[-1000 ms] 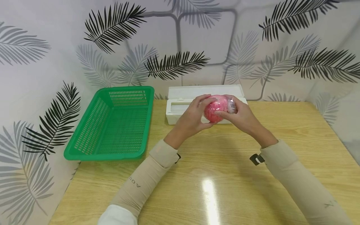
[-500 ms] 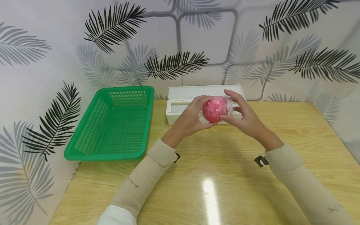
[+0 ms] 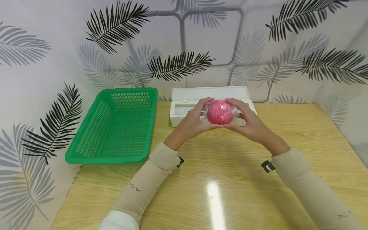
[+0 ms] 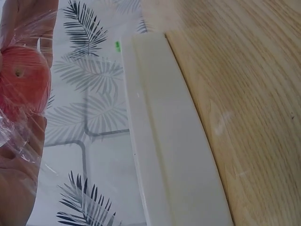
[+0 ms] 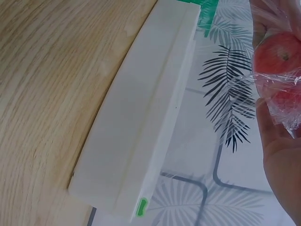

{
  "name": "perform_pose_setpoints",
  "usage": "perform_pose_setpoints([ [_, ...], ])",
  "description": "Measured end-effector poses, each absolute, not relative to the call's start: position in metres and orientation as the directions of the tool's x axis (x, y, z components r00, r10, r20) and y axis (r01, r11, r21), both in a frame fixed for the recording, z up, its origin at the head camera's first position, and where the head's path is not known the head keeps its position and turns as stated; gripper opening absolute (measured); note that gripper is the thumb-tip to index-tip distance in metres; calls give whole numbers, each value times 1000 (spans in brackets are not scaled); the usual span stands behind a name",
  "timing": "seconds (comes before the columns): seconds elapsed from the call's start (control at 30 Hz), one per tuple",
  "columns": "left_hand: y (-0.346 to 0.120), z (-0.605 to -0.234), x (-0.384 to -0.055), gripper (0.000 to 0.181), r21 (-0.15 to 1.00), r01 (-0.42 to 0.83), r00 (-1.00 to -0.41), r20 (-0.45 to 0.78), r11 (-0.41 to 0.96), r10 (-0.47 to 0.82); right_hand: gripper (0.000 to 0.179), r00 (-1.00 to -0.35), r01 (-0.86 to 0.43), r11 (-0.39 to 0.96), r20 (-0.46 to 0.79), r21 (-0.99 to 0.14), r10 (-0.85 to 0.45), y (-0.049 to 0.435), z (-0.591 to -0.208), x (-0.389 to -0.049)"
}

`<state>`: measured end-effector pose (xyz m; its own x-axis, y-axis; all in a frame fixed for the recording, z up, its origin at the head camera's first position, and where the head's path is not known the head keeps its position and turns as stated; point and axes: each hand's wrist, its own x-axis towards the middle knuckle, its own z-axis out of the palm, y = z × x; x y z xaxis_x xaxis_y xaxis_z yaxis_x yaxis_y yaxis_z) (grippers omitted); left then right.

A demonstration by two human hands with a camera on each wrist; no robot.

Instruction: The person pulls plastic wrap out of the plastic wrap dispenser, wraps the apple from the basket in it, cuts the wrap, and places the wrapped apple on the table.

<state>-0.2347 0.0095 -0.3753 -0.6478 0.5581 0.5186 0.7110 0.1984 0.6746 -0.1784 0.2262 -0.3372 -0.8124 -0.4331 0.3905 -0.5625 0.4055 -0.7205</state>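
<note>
Apple (image 3: 220, 112) in clear wrap (image 3: 236, 111) is in front of the white box (image 3: 207, 92), held by the left hand (image 3: 193, 122) and right hand (image 3: 250, 124), which now hugs it again, so the wrap seems tighter.

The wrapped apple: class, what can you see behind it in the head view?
Behind the apple is a long white box, its lid raised, an opening showing at left. The apple, left hand and right hand cover much of the box; what lies there cannot be seen.
</note>
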Motion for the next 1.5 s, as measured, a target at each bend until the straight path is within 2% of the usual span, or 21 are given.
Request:
perform_pose_setpoints([
  [0.17, 10, -377, -234, 81, 728, 663, -679, 487, 174, 550, 76, -832, -534, 398, 379, -746, -405, 224, -339, -179],
  [0.5, 11, -379, -235, 75, 758, 613, -722, 424, 221, 547, 71, -852, -501, 380, 366, -777, -375, 220, -342, -183],
  [0.7, 12, -378, -236, 80, 700, 642, -719, 406, 314, 565, 68, -860, -488, 321, 383, -812, -338, 222, -346, -186],
  [0.8, 13, -378, -236, 86, 640, 685, -694, 425, 349, 581, 68, -867, -476, 304, 382, -825, -320, 223, -347, -188],
  [1.1, 16, -379, -239, 95, 488, 817, -561, 552, 307, 617, 66, -901, -410, 274, 339, -870, -272, 225, -351, -196],
  [1.3, 16, -377, -241, 92, 358, 863, -505, 607, 356, 614, 62, -921, -366, 266, 305, -892, -243, 232, -361, -208],
  [1.5, 18, -374, -242, 88, 197, 898, -417, 666, 393, 618, 55, -940, -323, 302, 267, -897, -214, 233, -360, -210],
])
